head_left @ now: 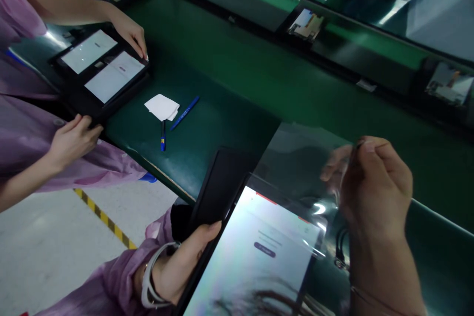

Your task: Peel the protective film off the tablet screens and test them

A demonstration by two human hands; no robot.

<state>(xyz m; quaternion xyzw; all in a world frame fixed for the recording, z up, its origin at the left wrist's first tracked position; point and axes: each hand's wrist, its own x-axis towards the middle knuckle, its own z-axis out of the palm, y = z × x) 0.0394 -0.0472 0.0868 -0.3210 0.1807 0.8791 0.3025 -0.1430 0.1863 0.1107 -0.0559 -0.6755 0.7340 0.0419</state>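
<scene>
Here, progress: film partly lifted, its near edge at the lit screen.
Left hand (181, 261): grip clasps tablet (255, 256) left edge, near.
Right hand (370, 187): grip pinches clear protective film (296, 168).
Table (237, 74): 2 blue pens (184, 113), white cloth (162, 107) left.
Co-worker: hands on tray (99, 71), far left.

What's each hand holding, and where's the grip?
Left hand grips the tablet by its left edge. Right hand pinches the clear film at its upper corner.
</scene>
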